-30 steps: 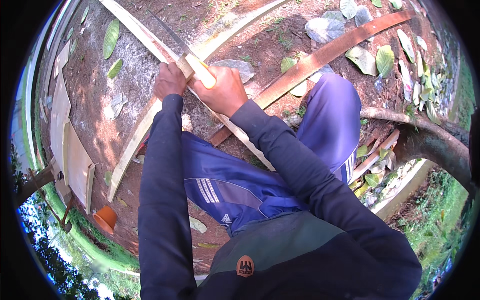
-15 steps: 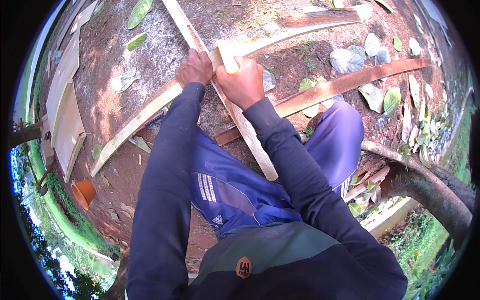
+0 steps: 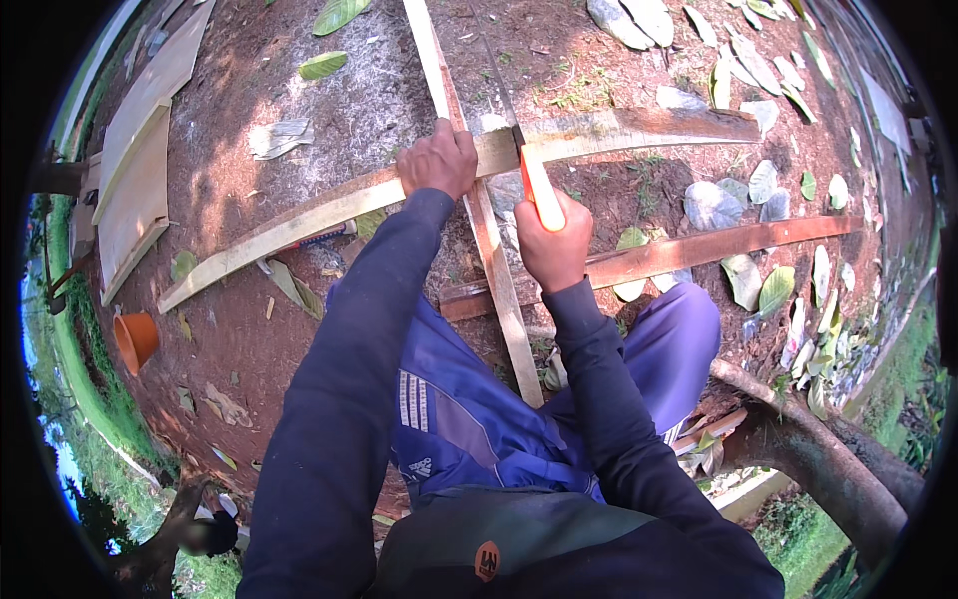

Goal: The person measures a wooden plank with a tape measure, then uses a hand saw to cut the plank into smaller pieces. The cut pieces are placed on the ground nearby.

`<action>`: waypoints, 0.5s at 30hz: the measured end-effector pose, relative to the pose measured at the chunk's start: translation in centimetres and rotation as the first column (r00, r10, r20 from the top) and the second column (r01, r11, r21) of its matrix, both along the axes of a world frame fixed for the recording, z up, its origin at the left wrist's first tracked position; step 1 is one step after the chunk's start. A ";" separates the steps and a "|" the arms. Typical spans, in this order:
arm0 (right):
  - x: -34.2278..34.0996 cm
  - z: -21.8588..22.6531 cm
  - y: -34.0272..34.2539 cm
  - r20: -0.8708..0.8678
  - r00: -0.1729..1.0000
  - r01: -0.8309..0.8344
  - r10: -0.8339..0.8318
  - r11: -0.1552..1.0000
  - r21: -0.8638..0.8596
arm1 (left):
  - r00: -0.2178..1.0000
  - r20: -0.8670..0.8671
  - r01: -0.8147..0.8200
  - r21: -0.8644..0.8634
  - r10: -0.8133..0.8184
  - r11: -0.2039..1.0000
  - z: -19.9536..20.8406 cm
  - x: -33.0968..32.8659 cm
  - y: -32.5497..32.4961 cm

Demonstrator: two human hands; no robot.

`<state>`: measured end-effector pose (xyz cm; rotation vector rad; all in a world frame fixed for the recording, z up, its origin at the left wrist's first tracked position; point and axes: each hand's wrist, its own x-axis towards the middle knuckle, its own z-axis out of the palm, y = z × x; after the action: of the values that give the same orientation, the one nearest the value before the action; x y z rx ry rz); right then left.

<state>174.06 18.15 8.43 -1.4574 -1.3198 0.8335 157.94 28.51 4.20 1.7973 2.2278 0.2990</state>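
My right hand (image 3: pixel 555 240) is closed round the orange-and-white handle of a handsaw (image 3: pixel 540 190). Its thin dark blade runs away from me across a long pale wooden plank (image 3: pixel 289 218). My left hand (image 3: pixel 439 160) is wrapped over this plank, just left of the blade, close to where it crosses a second narrow wooden strip (image 3: pixel 495 270). That strip passes beneath the plank and points toward my legs. Whether the blade has cut into the wood cannot be made out.
A reddish-brown board (image 3: pixel 699 248) lies near my right knee. Flat pale panels (image 3: pixel 145 190) and a terracotta pot (image 3: pixel 136 341) are at the left. Large fallen leaves (image 3: pixel 713 205) dot the soil, and a thick tree branch (image 3: pixel 813 459) crosses the lower right.
My right hand has drawn the saw back toward me, and more blade shows beyond the plank. My left hand still grips the plank. The whole view has shifted somewhat.
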 end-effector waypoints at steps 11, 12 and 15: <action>4.3 2.3 -18.1 0.112 0.994 0.015 0.009 0.976 -0.217 | 1.000 0.004 0.001 -0.048 -0.001 0.999 -0.3 0.0 -1.2; 3.3 0.6 -14.0 0.141 0.989 -0.023 0.048 0.985 -0.171 | 1.000 0.029 0.004 -0.051 -0.002 0.999 -0.2 0.0 -1.0; -0.8 -1.0 0.4 0.010 1.000 -0.010 0.010 1.000 0.005 | 1.000 -0.002 -0.004 -0.004 0.004 1.000 -0.6 0.6 -0.4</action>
<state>173.24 18.58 7.39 -1.4540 -1.3365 0.8296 158.55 28.12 3.56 1.7921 2.2319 0.2931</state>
